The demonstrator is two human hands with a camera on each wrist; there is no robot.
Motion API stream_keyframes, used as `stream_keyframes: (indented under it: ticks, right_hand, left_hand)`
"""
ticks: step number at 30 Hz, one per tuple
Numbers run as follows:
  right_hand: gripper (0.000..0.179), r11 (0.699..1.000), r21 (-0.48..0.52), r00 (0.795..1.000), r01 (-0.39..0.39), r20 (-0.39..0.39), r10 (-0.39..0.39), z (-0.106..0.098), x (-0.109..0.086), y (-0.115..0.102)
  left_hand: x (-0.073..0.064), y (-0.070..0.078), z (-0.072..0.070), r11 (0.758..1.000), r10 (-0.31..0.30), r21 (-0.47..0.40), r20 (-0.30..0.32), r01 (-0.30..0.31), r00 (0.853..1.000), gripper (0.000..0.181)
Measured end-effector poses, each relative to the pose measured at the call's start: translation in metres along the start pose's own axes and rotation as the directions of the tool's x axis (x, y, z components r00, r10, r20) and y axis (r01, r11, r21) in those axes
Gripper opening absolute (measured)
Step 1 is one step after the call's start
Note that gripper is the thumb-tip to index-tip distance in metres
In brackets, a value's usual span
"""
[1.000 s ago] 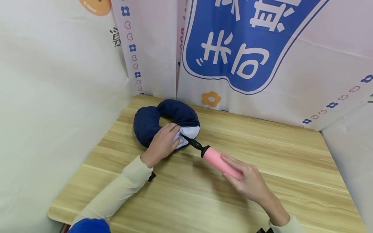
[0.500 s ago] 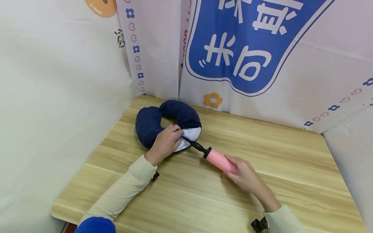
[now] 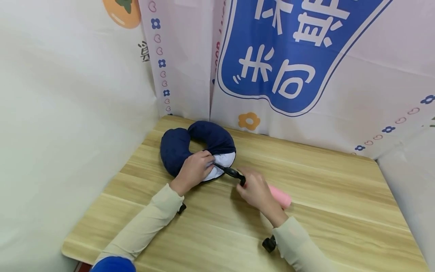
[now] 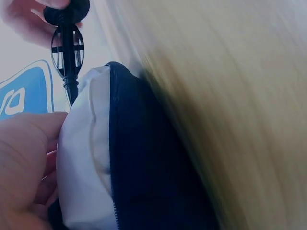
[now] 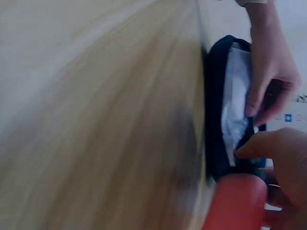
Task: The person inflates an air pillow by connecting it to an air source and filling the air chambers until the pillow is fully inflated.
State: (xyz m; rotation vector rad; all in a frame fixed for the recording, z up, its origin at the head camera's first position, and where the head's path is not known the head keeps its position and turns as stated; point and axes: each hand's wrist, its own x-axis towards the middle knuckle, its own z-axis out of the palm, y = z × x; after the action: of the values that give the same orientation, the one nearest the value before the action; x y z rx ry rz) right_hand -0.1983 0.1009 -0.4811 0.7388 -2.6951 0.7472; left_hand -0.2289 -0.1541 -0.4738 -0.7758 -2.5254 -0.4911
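Note:
A navy U-shaped neck pillow (image 3: 175, 149) lies on the table, its cover unzipped along the front to show a white inner cushion (image 3: 225, 158). My left hand (image 3: 195, 168) pinches the inner cushion at the spot where the pump's thin black nozzle (image 3: 222, 168) meets it; the fingertips hide the nozzle's tip. With my right hand (image 3: 255, 189) I grip the pink hand pump (image 3: 280, 196) near its black front collar (image 4: 67, 13), and its pink barrel sticks out behind the hand. In the right wrist view, the thumb (image 5: 259, 143) is close by the collar.
The wooden table (image 3: 340, 204) has white sheeting at its left, back and right. A printed banner (image 3: 272, 75) hangs behind the pillow. Small black devices sit at both wrists, the right one (image 3: 269, 243) low over the table.
My right hand has shifted forward along the pump, from the pink barrel's rear end to near the black collar. The left hand stays at the cushion and nozzle.

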Motion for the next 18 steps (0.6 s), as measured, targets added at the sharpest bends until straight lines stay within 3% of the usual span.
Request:
stream_keyframes:
  ticks: [5,8,12,15,18]
  right_hand:
    - [0.022,0.999,-0.049,0.999,0.023,-0.042,-0.025,0.014,0.008,0.001]
    - [0.016,0.998,-0.058,0.999,0.005,-0.036,-0.007,0.015,0.01,0.002]
    - [0.016,0.999,-0.045,1.0,-0.014,0.0,0.014,0.007,0.012,0.002]
    - [0.015,0.999,-0.039,1.0,-0.011,0.022,0.012,-0.003,0.014,0.0]
    - [0.016,0.999,-0.045,0.999,0.01,0.036,-0.009,-0.014,0.014,-0.002]
  left_hand:
    - [0.001,0.001,-0.001,1.0,0.004,0.011,0.038,-0.004,0.999,0.017]
    - [0.003,0.001,-0.002,0.998,0.011,0.053,0.084,-0.016,0.996,0.015]
    - [0.003,0.001,0.0,0.982,0.074,0.163,0.12,-0.093,0.99,0.01]
    - [0.001,0.0,0.003,0.965,0.122,0.22,0.092,-0.139,0.988,0.012]
    - [-0.004,-0.001,0.004,0.966,0.15,0.209,0.033,-0.153,0.988,0.016]
